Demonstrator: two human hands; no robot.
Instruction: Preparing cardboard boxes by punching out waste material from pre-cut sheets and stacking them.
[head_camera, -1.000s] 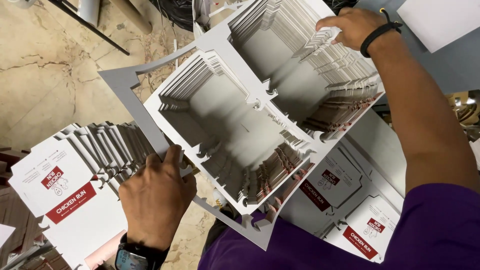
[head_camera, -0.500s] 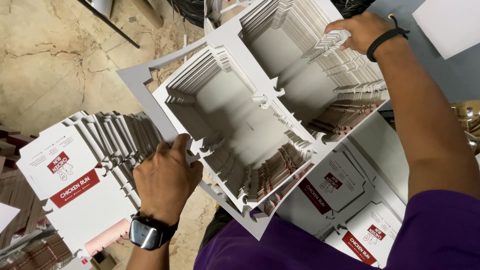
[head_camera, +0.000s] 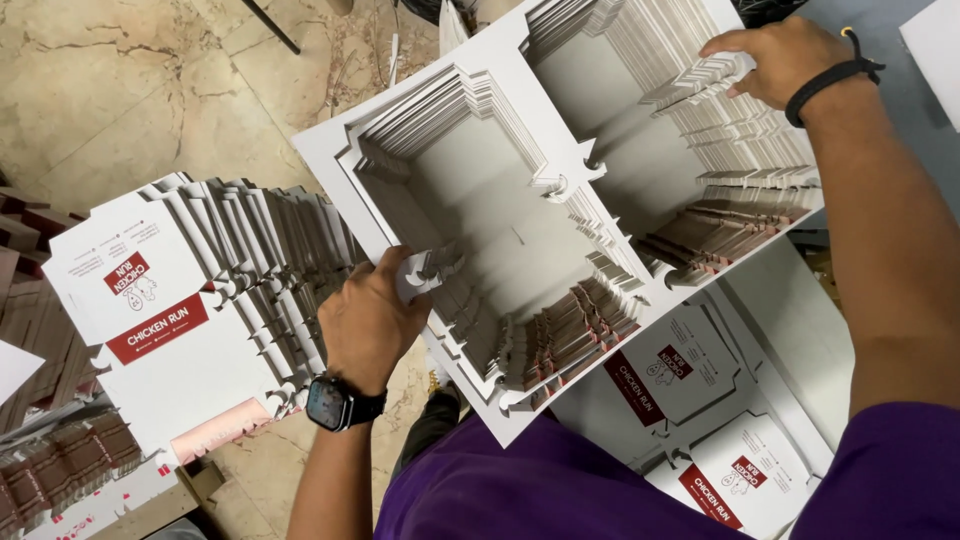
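Head view: my left hand (head_camera: 368, 322) grips near edge of die-cut cardboard stack (head_camera: 560, 200), tilted over my lap. My right hand (head_camera: 780, 58) pinches far corner strips. Fanned printed box blanks (head_camera: 190, 300) lie beside, on floor (head_camera: 120, 90).

left hand (head_camera: 368, 322): fingers curled, gripping, wrist bent | right hand (head_camera: 785, 58): arm outstretched, fingers bent, pressing down
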